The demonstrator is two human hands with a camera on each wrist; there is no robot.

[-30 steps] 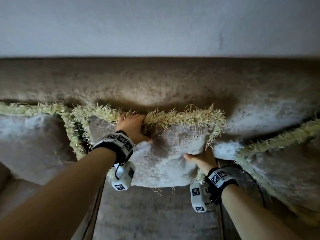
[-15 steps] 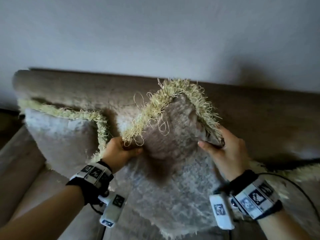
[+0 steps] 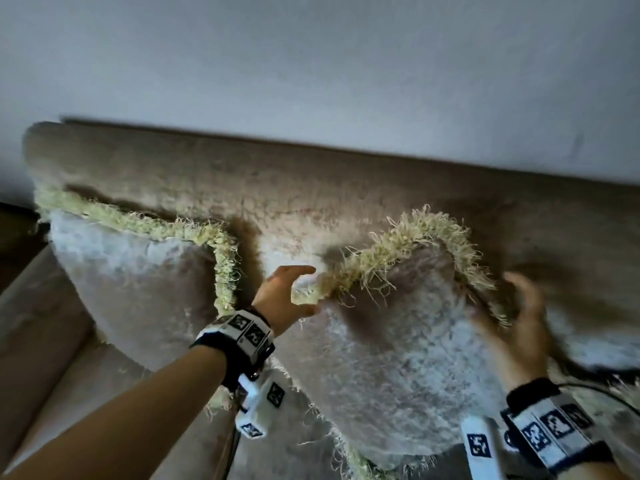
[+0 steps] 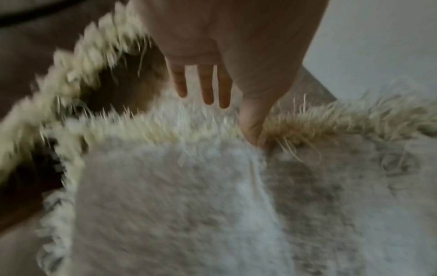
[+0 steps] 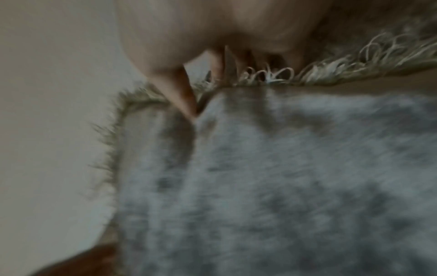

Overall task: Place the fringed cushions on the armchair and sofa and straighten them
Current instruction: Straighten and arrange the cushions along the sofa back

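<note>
A fringed cushion (image 3: pixel 391 362) is propped corner-up against the sofa (image 3: pixel 311 188) backrest, flanked by two spread hands. Its left fringe is cupped loosely, unpinched, by the left hand (image 3: pixel 282 299); the blurred right hand (image 3: pixel 516 327) is laid open-fingered along the right fringe. A second cushion (image 3: pixel 131 271) is seen beyond the left hand.

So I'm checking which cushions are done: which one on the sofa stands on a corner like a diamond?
The middle cushion, between the left hand and right hand. The left cushion sits with its top edge level.
</note>
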